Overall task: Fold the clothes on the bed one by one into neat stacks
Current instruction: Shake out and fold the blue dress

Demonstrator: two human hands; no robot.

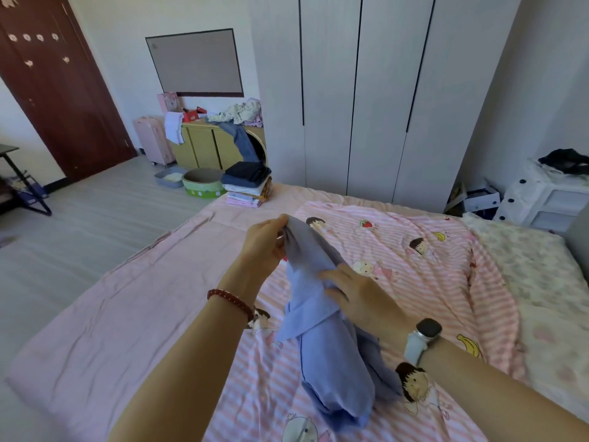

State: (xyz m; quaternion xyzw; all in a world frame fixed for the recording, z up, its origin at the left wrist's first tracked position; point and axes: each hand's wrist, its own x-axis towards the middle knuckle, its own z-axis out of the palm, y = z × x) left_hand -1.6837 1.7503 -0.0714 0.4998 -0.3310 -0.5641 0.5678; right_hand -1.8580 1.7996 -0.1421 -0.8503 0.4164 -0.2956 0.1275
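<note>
Loosely bunched pale-blue garment (322, 342), pinched by left hand (264, 247), right hand (360, 298) gripping midway.

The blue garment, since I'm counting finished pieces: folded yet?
Not folded: the blue garment hangs bunched from the left hand, the right hand gripping its middle.
</note>
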